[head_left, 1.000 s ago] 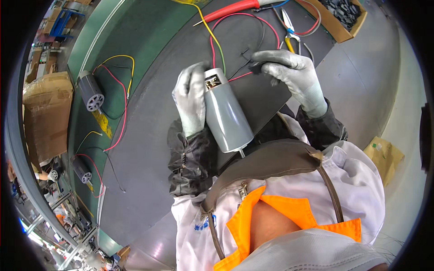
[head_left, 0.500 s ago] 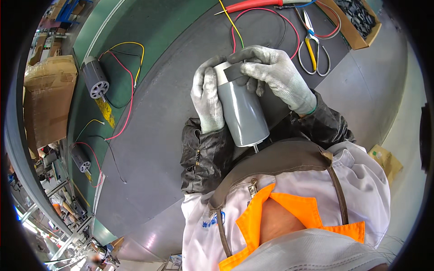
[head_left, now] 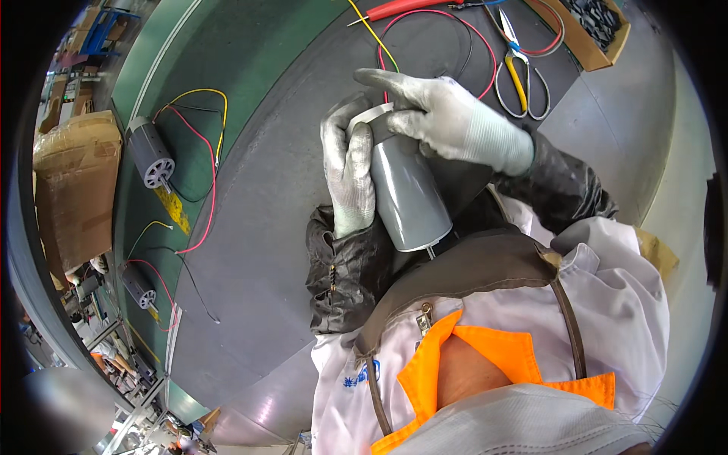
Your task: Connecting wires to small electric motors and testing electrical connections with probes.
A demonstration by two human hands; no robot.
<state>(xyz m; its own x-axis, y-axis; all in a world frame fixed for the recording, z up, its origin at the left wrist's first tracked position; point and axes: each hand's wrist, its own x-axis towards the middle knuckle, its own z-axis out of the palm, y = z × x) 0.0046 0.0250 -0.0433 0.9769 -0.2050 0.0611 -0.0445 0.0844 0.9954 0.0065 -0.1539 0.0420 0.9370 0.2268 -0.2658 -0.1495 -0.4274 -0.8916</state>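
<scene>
A grey cylindrical electric motor (head_left: pixel 409 193) lies tilted across my front, its shaft pointing back toward my apron. My gloved left hand (head_left: pixel 350 155) is closed round its far left side, thumb along the casing. At the motor's far end, my gloved right hand (head_left: pixel 447 117) presses its thumb to the casing, index finger stretched across the top and other fingers curled behind. A pale band (head_left: pixel 371 115) shows at that end between the hands. Red and yellow-green wires (head_left: pixel 379 54) run away from beyond the hands.
Two more motors, a larger one (head_left: pixel 152 155) and a smaller one (head_left: pixel 139 286), lie with loose wires on the green strip at left. Scissors (head_left: pixel 516 72), a red-handled pointed tool (head_left: pixel 406 9) and a cardboard box (head_left: pixel 599 57) of small dark parts are at the far right.
My right hand has shifted, its index finger now stretched out to the left. The dark flat piece it pinched over the motor's end is now mostly hidden. The left hand keeps its grip.
</scene>
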